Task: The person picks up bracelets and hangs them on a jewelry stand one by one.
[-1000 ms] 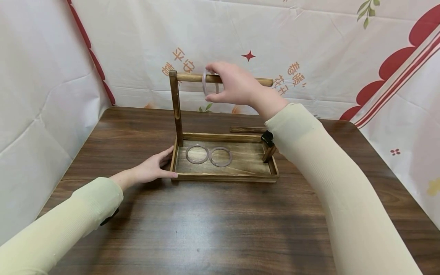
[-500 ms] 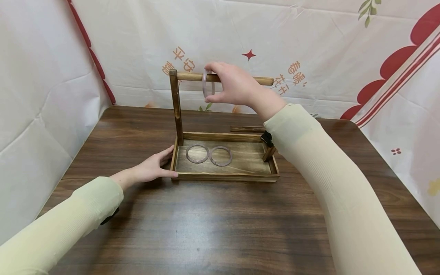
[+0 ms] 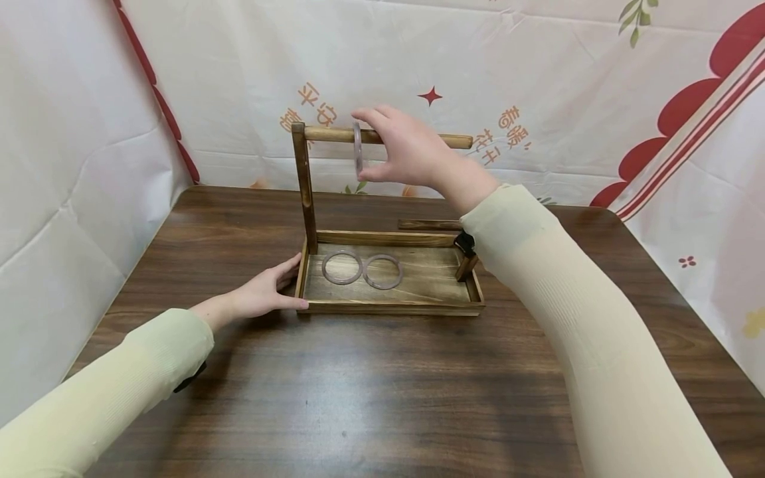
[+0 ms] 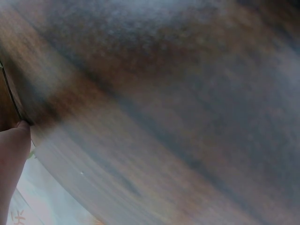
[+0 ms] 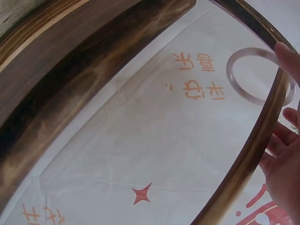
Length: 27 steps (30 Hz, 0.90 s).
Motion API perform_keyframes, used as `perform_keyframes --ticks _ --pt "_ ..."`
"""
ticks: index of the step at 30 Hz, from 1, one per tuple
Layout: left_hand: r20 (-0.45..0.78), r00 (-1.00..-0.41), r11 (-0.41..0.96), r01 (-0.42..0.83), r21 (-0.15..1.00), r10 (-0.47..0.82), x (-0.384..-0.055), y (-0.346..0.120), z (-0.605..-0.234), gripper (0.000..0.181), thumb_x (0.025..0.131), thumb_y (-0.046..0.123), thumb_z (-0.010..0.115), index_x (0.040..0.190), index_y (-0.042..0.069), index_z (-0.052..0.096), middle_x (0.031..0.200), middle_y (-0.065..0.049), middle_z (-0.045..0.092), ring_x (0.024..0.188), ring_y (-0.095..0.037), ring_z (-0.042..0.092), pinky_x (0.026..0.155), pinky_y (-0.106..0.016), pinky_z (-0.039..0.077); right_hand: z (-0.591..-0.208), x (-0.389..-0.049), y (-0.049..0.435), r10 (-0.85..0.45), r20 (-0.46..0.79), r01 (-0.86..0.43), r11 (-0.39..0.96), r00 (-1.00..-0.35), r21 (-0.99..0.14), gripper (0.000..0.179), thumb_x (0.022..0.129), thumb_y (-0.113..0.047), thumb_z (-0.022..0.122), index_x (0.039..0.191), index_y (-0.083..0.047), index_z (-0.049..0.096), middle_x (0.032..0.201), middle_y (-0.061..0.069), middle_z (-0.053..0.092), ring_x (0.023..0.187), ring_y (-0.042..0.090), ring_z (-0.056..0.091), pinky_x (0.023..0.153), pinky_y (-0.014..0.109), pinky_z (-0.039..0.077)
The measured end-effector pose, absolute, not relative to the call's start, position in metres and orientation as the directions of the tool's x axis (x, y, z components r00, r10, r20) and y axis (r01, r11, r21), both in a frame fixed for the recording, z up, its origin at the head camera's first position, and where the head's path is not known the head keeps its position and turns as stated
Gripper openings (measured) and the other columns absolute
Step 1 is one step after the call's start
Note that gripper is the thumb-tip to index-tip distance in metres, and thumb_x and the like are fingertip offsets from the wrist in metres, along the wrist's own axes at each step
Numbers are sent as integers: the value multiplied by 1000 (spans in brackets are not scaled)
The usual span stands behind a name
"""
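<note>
My right hand pinches a pale lilac bangle, fingertips at its top and thumb at its bottom. The bangle encircles the horizontal wooden bar of a stand, near the left post. In the right wrist view, the bar passes through the bangle. Two similar bangles lie flat side by side, the left one and the right one, in the stand's wooden tray. My left hand rests against the tray's left end, thumb at its front corner and fingers along the side.
A wooden strip lies on the brown table behind the tray, partly hidden by the right sleeve. A short wooden post stands at the tray's right end. The bar's right end is free. Printed white cloth hangs behind the table.
The bangle on the bar has turned from a slanted view to nearly edge-on. My right hand stays at almost the same spot; the left hand and tray have not moved.
</note>
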<state>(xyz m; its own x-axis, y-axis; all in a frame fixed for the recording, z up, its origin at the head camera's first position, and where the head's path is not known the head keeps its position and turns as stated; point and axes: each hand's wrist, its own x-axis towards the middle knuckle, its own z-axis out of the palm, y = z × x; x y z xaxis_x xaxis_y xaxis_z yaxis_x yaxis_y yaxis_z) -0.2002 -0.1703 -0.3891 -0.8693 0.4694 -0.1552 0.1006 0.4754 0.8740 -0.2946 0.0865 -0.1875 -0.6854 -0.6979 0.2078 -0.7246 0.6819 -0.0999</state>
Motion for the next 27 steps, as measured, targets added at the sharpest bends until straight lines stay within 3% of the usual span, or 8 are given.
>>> perform_keyframes --ticks 7,11,19,27 --pt "-179 -867 464 67 883 465 -200 -171 -390 99 83 22 72 151 2 2 155 -24 14 142 -38 19 114 -51 23 -190 -286 94 -636 313 -700 696 -705 -161 80 83 -47 66 147 -16 30 145 6 37 132 24 40 104 42 41" --pt "-170 -869 465 77 882 465 -200 -170 -390 98 84 21 72 150 2 3 154 -24 16 141 -39 21 114 -51 24 -191 -280 100 -618 370 -707 682 -693 -187 77 84 -47 65 147 -17 32 145 4 37 134 20 36 107 40 38" --pt "-159 -864 468 97 878 477 -200 -170 -388 97 84 21 71 150 0 2 153 -26 17 140 -40 21 114 -52 24 -196 -268 113 -647 418 -759 621 -637 -196 78 83 -41 69 146 -12 34 145 8 38 135 22 35 113 37 30" --pt "-171 -863 449 72 891 476 -199 -171 -388 96 85 17 70 150 1 1 155 -24 13 142 -38 18 115 -52 22 -205 -255 121 -687 412 -790 593 -598 -158 80 80 -43 72 145 -13 36 146 9 37 135 24 35 110 42 34"
